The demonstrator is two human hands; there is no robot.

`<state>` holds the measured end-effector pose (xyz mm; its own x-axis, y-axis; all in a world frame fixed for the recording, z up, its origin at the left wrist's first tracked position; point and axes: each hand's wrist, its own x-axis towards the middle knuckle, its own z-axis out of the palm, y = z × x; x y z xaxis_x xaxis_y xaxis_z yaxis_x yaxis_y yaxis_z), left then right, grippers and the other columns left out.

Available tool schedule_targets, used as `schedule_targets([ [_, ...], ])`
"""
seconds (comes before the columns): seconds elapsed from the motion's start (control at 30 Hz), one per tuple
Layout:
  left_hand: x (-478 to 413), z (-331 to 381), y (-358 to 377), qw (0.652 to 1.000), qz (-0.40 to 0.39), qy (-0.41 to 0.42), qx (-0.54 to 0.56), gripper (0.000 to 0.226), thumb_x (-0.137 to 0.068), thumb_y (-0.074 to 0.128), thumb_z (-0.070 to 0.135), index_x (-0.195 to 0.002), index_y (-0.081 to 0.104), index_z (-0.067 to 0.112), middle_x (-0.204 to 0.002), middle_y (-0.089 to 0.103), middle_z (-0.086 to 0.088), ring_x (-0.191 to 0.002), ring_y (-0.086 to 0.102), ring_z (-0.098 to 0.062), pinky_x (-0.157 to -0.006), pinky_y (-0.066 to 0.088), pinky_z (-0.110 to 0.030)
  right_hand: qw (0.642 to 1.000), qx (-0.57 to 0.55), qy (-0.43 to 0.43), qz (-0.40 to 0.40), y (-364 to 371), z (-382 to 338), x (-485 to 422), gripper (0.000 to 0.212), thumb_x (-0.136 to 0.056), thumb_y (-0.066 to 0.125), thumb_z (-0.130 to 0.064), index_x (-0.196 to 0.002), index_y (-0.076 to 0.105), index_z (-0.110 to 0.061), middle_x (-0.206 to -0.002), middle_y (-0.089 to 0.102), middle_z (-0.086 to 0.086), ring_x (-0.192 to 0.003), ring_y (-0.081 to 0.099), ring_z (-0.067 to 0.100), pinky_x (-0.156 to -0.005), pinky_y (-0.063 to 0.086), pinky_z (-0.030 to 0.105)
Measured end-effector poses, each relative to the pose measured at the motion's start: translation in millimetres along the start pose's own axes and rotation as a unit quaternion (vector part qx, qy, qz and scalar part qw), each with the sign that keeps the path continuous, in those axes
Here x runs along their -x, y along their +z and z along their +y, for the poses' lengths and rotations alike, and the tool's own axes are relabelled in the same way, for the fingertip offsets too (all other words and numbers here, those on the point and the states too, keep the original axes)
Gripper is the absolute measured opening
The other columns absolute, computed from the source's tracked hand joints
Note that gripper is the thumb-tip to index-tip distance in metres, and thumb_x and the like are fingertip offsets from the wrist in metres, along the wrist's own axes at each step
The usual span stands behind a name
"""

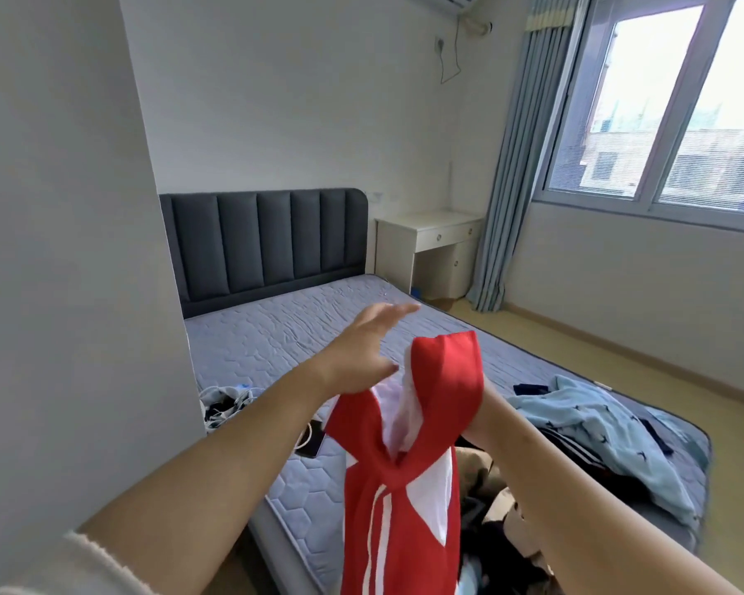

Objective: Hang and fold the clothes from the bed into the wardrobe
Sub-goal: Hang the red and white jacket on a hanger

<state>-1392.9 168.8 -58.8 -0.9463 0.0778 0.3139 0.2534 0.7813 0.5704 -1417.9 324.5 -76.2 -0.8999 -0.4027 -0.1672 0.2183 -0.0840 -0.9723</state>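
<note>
I hold the shirt (404,508) up in the air, over the near corner of the bed (297,337), not touching it. Its long axis is approx. vertical. The top end is up, draped over my R hand (475,420), and the rest hangs straight down past the bottom edge of the view. It is red w/ white patches. Three white stripes run along the length, also top-to-bottom. The white inner side shows at an opening near the top, facing me.

R hand is under the cloth and only the heel by the wrist is seen, so I cannot tell if the fingers grip. L hand (361,345) is released, fingers straight & together, pointing away to the headboard (267,242); it is blurred. It is just left of the shirt top, thumb beside the white inner cloth; touching or not, I cannot tell.

The shirt is between my two forearms, top at hand level, the rest below both hands.

On the bed, right side: a light blue garment (598,423) and a dark pile (512,521) of clothes. Left of the shirt lies a phone (312,440) w/ a white cable.
</note>
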Motion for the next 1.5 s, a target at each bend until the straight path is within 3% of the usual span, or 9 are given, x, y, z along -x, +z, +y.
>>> schedule_targets([
  [0.13, -3.3, -1.1, -2.7, 0.999, -0.044, 0.025, 0.005, 0.037, -0.087, 0.056, 0.004, -0.121, 0.059, 0.018, -0.124, 0.054, 0.005, -0.117, 0.048, -0.008, -0.094, 0.034, -0.009, 1.000, 0.018, 0.006, -0.022, 13.0, -5.4, -7.8, 0.033, -0.093, 0.040, 0.007, -0.064, 0.045, -0.006, -0.035, 0.048, -0.002, -0.030, 0.047, 0.004, -0.033, 0.037, 0.014],
  [0.3, -0.8, -17.1, -6.4, 0.999, 0.001, -0.043, 0.002, 0.010, -0.090, 0.059, 0.022, -0.097, 0.063, 0.016, -0.107, 0.067, -0.001, -0.104, 0.059, -0.012, -0.089, 0.047, -0.025, 0.997, 0.060, 0.003, -0.049, 18.1, 1.0, -13.7, 0.042, -0.087, 0.049, 0.009, -0.050, 0.053, -0.010, -0.029, 0.042, -0.007, -0.025, 0.037, 0.000, -0.029, 0.028, 0.010],
  [0.4, 0.7, -20.6, -5.1, 0.995, 0.059, -0.079, 0.025, 0.015, -0.091, 0.052, 0.017, -0.078, 0.050, 0.023, -0.076, 0.060, 0.004, -0.074, 0.054, -0.012, -0.059, 0.039, -0.007, 0.999, -0.032, -0.014, -0.019, 25.9, 0.1, -21.8, 0.026, -0.088, 0.050, 0.008, -0.071, 0.061, -0.009, -0.040, 0.054, 0.000, -0.031, 0.045, 0.004, -0.033, 0.034, 0.011],
  [0.6, 2.1, -27.3, 1.7, 0.953, 0.247, -0.175, -0.032, 0.029, -0.086, 0.052, 0.016, -0.068, 0.030, 0.022, -0.061, 0.041, 0.004, -0.055, 0.038, -0.011, -0.048, 0.027, -0.024, 0.955, 0.136, -0.213, 0.156, 40.4, 5.6, -36.1, 0.018, -0.090, 0.046, -0.009, -0.083, 0.052, -0.024, -0.078, 0.054, -0.004, -0.068, 0.049, 0.010, -0.058, 0.039, 0.023],
  [0.77, -4.2, -17.8, -18.9, 0.915, 0.338, -0.215, 0.041, 0.032, -0.082, 0.050, 0.005, -0.065, 0.030, 0.022, -0.063, 0.040, 0.004, -0.056, 0.037, -0.011, -0.047, 0.033, -0.017, 0.945, 0.290, -0.146, -0.026, 65.0, 21.2, -40.1, 0.021, -0.081, 0.060, -0.012, -0.089, 0.046, -0.025, -0.081, 0.055, -0.003, -0.071, 0.054, 0.012, -0.062, 0.046, 0.026],
  [1.0, 14.9, -16.8, -69.1, 0.910, 0.349, -0.131, 0.183, 0.027, -0.086, 0.050, 0.003, -0.079, 0.046, 0.029, -0.083, 0.050, 0.011, -0.077, 0.049, -0.005, -0.056, 0.040, -0.002, 0.917, 0.371, -0.132, 0.056, 66.5, 48.0, -60.6, 0.063, -0.081, 0.066, -0.020, -0.135, 0.035, -0.032, -0.118, 0.041, 0.005, -0.106, 0.048, 0.024, -0.092, 0.041, 0.034],
  [1.13, 40.8, -28.9, -89.2, 0.909, 0.356, -0.121, 0.182, 0.035, -0.087, 0.043, 0.000, -0.087, 0.058, 0.032, -0.090, 0.057, 0.016, -0.085, 0.053, -0.003, -0.067, 0.043, -0.010, 0.856, 0.505, -0.104, -0.028, 87.2, 53.3, -67.2, 0.037, -0.082, 0.064, -0.023, -0.118, 0.056, -0.024, -0.117, 0.055, 0.010, -0.108, 0.050, 0.029, -0.090, 0.039, 0.031],
  [1.27, 69.0, -45.8, -105.7, 0.895, 0.397, -0.159, 0.129, 0.036, -0.087, 0.040, -0.001, -0.081, 0.063, 0.027, -0.085, 0.059, 0.018, -0.084, 0.054, -0.002, -0.072, 0.042, -0.011, 0.943, 0.310, -0.008, -0.119, 109.0, 74.7, -65.1, 0.007, -0.087, 0.056, -0.013, -0.083, 0.060, -0.013, -0.069, 0.062, 0.009, -0.057, 0.051, 0.019, -0.050, 0.040, 0.023],
  [1.5, 145.0, -103.3, -83.2, 0.856, 0.377, -0.340, -0.096, 0.011, -0.080, 0.054, 0.008, -0.076, 0.055, 0.018, -0.069, 0.053, 0.009, -0.072, 0.050, -0.017, -0.062, 0.033, -0.019, 0.980, 0.010, 0.088, -0.180, 157.3, 87.2, -60.8, 0.023, -0.097, 0.042, -0.008, -0.083, 0.060, -0.005, -0.071, 0.059, 0.012, -0.062, 0.055, 0.022, -0.056, 0.048, 0.028],
])
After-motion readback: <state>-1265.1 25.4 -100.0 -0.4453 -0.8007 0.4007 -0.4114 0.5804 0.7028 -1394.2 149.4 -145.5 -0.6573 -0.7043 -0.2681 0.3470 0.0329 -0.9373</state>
